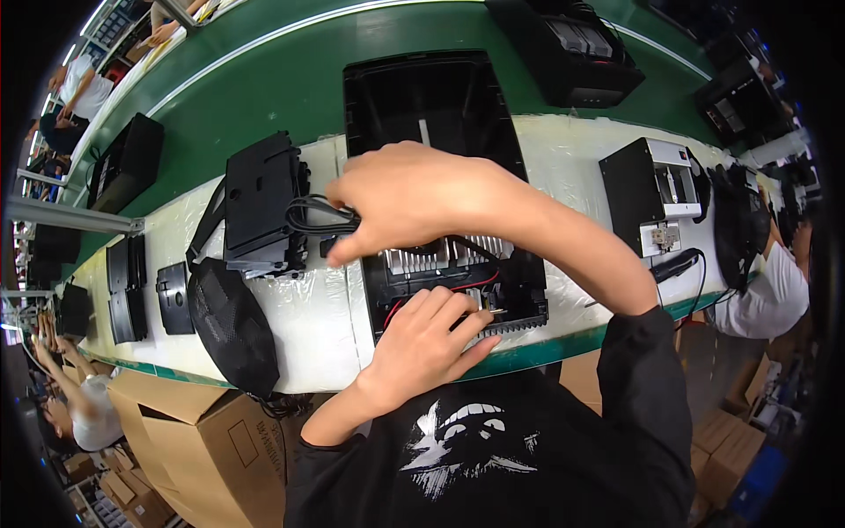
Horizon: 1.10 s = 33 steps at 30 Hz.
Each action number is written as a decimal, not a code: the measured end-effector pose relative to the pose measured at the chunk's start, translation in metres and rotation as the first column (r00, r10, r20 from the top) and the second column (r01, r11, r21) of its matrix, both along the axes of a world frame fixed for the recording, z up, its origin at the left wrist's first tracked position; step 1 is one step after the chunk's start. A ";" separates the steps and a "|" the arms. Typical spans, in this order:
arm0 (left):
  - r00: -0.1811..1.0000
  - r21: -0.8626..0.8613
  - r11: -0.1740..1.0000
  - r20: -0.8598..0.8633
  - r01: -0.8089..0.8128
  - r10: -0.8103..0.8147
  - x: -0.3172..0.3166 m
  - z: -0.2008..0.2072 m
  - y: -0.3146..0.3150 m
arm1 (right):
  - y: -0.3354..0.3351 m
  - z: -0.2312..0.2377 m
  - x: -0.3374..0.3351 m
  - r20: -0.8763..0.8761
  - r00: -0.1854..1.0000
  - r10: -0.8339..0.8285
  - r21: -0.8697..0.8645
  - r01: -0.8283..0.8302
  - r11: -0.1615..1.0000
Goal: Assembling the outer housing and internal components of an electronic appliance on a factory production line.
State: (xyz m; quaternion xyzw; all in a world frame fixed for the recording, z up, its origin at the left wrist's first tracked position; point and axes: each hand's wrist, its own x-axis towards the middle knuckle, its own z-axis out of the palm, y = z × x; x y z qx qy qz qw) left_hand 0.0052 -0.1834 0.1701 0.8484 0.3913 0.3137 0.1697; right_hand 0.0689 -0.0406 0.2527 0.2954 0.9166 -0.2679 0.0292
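Note:
My right hand (387,201) reaches across toward the left with its fingers closed on a looped black cable (308,216). Below it lies an opened black electronic device (531,299) with silver metal fins (480,249) and red and black wires inside. On the device's near side rests my left hand (422,339), its fingers spread and bent over the inner parts, apparently holding nothing. A deep black housing (422,97) stands open behind the device, partly covered by my right arm. Left of the looped cable sits a stack of flat black plastic panels (260,198).
A black mesh bag (231,326) and smaller black plastic parts (173,297) lie at the left of the white worktop. To the right stands a black-and-white machine (647,180). More black units sit on the green conveyor (290,84). Cardboard boxes (207,444) and other people are nearby.

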 end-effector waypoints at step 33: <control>0.928 -0.240 0.911 0.256 0.334 -0.273 0.027 0.007 0.051 | -0.158 -0.050 0.230 -0.798 -0.303 -0.522 -0.292 0.951 -0.107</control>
